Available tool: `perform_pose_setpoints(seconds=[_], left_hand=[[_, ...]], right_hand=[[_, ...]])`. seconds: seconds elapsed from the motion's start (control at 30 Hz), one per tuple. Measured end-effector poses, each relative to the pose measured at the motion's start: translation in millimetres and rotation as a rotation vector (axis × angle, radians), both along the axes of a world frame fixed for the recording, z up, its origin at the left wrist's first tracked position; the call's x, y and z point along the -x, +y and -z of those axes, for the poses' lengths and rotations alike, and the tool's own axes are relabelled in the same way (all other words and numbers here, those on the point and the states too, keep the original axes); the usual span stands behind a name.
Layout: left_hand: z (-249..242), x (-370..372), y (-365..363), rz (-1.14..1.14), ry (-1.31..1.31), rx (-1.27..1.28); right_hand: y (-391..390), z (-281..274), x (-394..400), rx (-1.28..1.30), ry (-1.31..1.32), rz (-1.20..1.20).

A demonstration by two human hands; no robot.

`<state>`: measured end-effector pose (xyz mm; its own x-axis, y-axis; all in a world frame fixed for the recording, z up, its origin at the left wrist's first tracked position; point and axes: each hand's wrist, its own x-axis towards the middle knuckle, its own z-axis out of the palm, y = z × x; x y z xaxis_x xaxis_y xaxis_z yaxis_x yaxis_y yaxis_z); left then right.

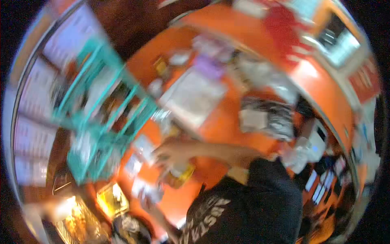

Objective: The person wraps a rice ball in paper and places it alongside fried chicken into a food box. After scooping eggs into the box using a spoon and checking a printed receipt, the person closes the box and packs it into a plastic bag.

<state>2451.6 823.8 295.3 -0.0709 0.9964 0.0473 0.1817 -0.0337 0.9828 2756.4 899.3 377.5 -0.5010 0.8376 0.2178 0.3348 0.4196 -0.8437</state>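
The whole view is tilted and smeared by motion. My right hand (176,153) reaches over the orange table (207,162), its fingers spread and bent downward. Just below it lies a yellow-and-brown roundish thing (183,175), blurred, that resembles a roll. Closer to my body, my left hand (149,200) is at a whitish, clear-looking plastic packet (147,190); motion blurs its fingers, and I cannot tell whether they grip it. More pale, shiny packets (134,164) lie on the table just beyond my hands.
A teal slatted rack (118,105) stands beyond the table edge. White sheets (193,95), a purple item (209,67) and a dark printed bag (270,118) lie on the table. A white device (315,138) sits to one side. Glowing yellow boxes (111,199) are at lower left.
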Motion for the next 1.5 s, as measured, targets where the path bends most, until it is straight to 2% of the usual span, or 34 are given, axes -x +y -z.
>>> perform_pose_setpoints(seconds=[0.03, 0.07, 0.1, 0.17, 0.23, 0.27, 0.33, 0.5, 0.57, 0.7, 0.8, 0.9, 0.93, 1.03, 1.07, 1.13, 1.27, 1.33, 1.47, 1.5], left_hand=[[-2, 0, 0, -0.007, 0.202, -0.088], [-10, -3, 5, 0.022, 0.194, -0.043], [-2, 2, 5, 0.005, 0.137, 0.009], [-19, -4, 0, -0.033, 0.263, -0.035], [-26, -10, -3, -0.092, 0.126, 0.019], [-25, -7, -6, -0.109, 0.133, 0.038], [-23, -6, -11, -0.119, 0.143, 0.050], [-13, -6, -23, -0.121, 0.104, 0.033], [-9, -1, -28, -0.115, 0.078, 0.070], [-22, -8, -31, -0.117, 0.031, 0.074], [-15, -11, -32, -0.147, -0.013, 0.030], [-12, -4, -32, -0.115, 0.134, 0.030], [-15, -4, -33, -0.122, 0.135, 0.027], [-23, -6, -36, -0.146, 0.113, 0.099], [-23, -6, -36, -0.139, 0.077, 0.107], [-19, -5, -37, -0.134, 0.038, 0.113], [-14, 1, -40, -0.153, 0.006, 0.078], [-15, 1, -41, -0.152, 0.033, 0.083], [-10, 3, -40, -0.165, 0.003, 0.108], [-9, 3, -40, -0.175, -0.016, 0.094]], right_hand=[[-10, 17, -3, 0.058, -0.073, 0.009], [-17, 28, -7, 0.171, -0.173, -0.037], [-24, 34, -12, 0.328, -0.217, 0.045], [-39, 53, -12, 0.281, -0.269, 0.086], [-49, 74, -2, 0.285, -0.280, 0.131], [-50, 85, 7, 0.287, -0.284, 0.103], [-59, 110, 30, 0.235, -0.281, 0.230], [-74, 173, 68, 0.297, -0.383, 0.335], [-77, 189, 73, 0.212, -0.457, 0.365], [-65, 180, 65, 0.265, -0.405, 0.415], [-51, 180, 54, 0.370, -0.240, 0.296], [-41, 175, 55, 0.316, -0.272, 0.405], [-39, 172, 56, 0.156, -0.302, 0.503], [-27, 161, 55, 0.244, -0.192, 0.454], [-23, 164, 54, 0.242, -0.195, 0.454], [-18, 169, 51, 0.290, -0.370, 0.278], [-13, 169, 45, 0.319, -0.490, 0.235], [-9, 184, 43, 0.109, -0.400, 0.280], [-9, 195, 41, 0.023, -0.430, 0.289], [-11, 193, 41, 0.057, -0.350, 0.289]])
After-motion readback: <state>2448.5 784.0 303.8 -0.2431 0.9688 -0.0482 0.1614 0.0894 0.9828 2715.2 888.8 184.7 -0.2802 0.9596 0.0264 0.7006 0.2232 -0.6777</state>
